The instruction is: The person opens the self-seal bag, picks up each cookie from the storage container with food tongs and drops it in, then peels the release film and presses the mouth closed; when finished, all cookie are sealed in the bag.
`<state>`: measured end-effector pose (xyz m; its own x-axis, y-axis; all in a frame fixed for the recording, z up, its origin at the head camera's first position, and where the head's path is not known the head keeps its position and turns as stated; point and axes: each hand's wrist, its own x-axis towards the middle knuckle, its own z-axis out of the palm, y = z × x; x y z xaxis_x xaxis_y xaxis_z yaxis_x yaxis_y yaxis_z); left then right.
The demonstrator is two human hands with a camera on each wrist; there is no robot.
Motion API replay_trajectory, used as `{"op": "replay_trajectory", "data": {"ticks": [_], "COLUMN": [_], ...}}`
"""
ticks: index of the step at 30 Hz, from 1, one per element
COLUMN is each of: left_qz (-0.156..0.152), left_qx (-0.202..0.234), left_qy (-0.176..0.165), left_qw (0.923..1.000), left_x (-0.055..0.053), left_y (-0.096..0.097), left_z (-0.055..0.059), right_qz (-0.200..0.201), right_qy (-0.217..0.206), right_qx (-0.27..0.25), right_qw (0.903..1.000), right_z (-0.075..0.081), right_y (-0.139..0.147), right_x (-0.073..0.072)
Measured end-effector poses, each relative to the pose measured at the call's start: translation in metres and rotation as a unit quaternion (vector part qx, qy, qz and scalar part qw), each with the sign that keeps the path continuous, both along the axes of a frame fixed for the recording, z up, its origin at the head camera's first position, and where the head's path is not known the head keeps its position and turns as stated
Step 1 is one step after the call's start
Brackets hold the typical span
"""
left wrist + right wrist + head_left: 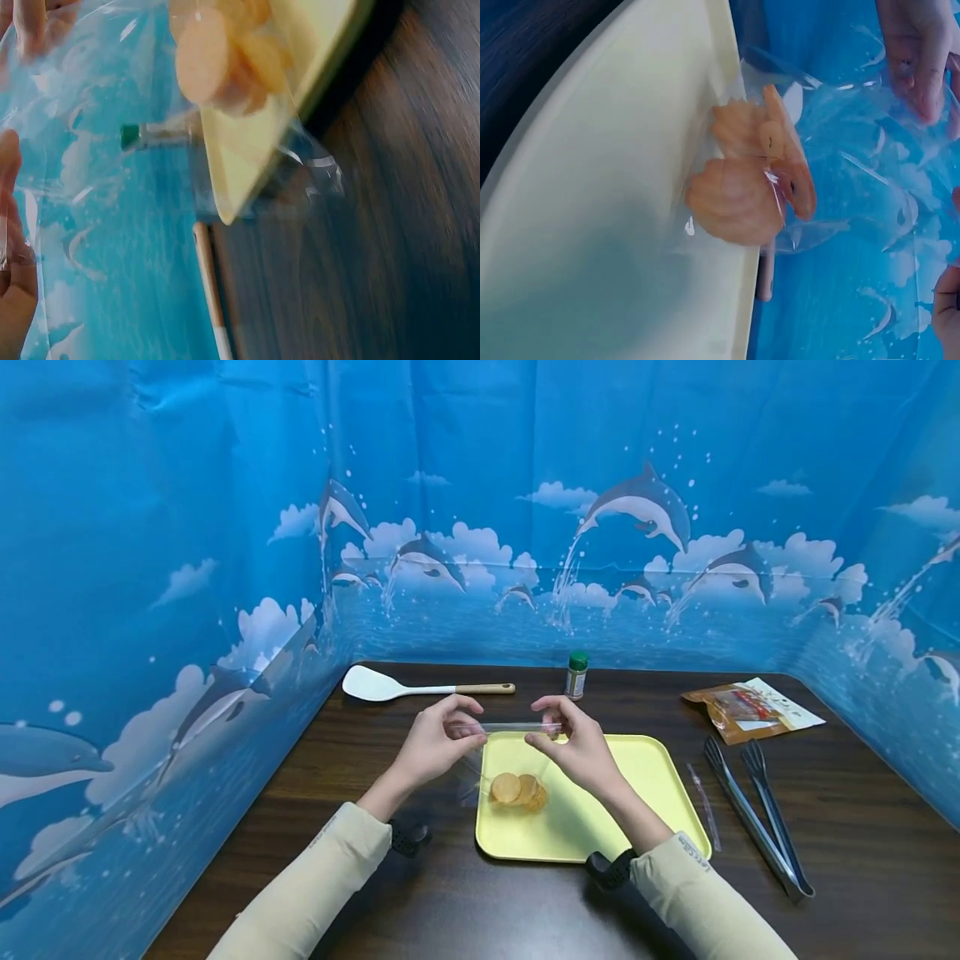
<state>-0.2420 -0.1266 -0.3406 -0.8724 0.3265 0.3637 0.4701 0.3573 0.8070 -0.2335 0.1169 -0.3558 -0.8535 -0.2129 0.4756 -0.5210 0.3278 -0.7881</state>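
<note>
Between my hands, over the yellow tray [633, 785], hangs a clear plastic bag [847, 180]. Several round orange-brown chips [517, 789], some with ridges, lie at its bottom. My left hand [438, 739] pinches one end of the bag's top edge between thumb and fingers; my right hand [577, 743] pinches the other end. The top edge stretches level between them. In the left wrist view the chips [214, 64] show through the film, with the bag's lower corner hanging past the tray's edge.
Behind the tray lie a white spatula [375, 684] with a wooden handle and a green-capped seasoning bottle [576, 677]. To the right are metal tongs [757, 818], a thin clear plastic strip [705, 807] and a brown-and-white food pouch [753, 708]. Dolphin-print sheets [480, 510] enclose the table.
</note>
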Motion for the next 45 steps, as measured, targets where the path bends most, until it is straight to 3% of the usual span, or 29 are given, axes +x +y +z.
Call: {"op": "replay_trajectory", "data": {"ticks": [4,8,14,17,20,24,27,31,33,35,38,40,42,45], "left_qz": [-0.003,-0.035,-0.076,-0.060,-0.027,-0.002,0.006,0.039,0.081,0.123,0.151,0.147,0.145,0.153], "left_qx": [0.015,0.035,0.042,0.058,0.100,0.144,0.136,0.092,0.046,-0.023,-0.146,-0.213,-0.259,-0.304], "left_qy": [-0.015,-0.047,-0.063,-0.059,-0.048,0.004,0.044,0.046,0.020,-0.011,-0.060,-0.078,-0.096,-0.114], "left_qw": [0.9998,0.9977,0.9942,0.9947,0.9934,0.9895,0.9898,0.9939,0.9954,0.9921,0.9760,0.9628,0.9500,0.9335], "left_x": [0.000,0.001,0.004,0.007,0.012,0.026,0.039,0.057,0.063,0.064,0.049,0.033,0.016,-0.003], "left_y": [-0.008,-0.022,-0.035,-0.036,-0.038,-0.045,-0.053,-0.063,-0.067,-0.071,-0.077,-0.078,-0.076,-0.067], "left_z": [0.000,-0.001,0.000,0.002,0.003,0.009,0.019,0.038,0.047,0.050,0.042,0.028,0.016,0.001], "right_qz": [-0.002,0.020,0.044,0.049,0.051,0.062,0.070,0.057,0.044,0.040,0.036,0.041,0.043,0.045], "right_qy": [-0.025,-0.068,-0.093,-0.090,-0.076,-0.045,-0.018,-0.030,-0.067,-0.122,-0.182,-0.198,-0.185,-0.150], "right_qx": [-0.030,-0.059,-0.036,-0.050,-0.086,-0.150,-0.180,-0.173,-0.150,-0.124,-0.040,0.037,0.129,0.249], "right_qw": [0.9992,0.9958,0.9940,0.9935,0.9921,0.9857,0.9810,0.9828,0.9854,0.9839,0.9817,0.9786,0.9732,0.9557], "right_z": [-0.001,-0.001,0.002,0.003,0.003,0.006,0.012,0.021,0.023,0.022,0.011,0.000,-0.009,-0.015], "right_y": [0.003,0.011,0.016,0.015,0.012,0.002,-0.006,-0.017,-0.026,-0.035,-0.048,-0.055,-0.060,-0.067], "right_x": [0.001,0.004,0.006,0.006,0.007,0.014,0.023,0.034,0.036,0.032,0.017,0.004,-0.007,-0.020]}}
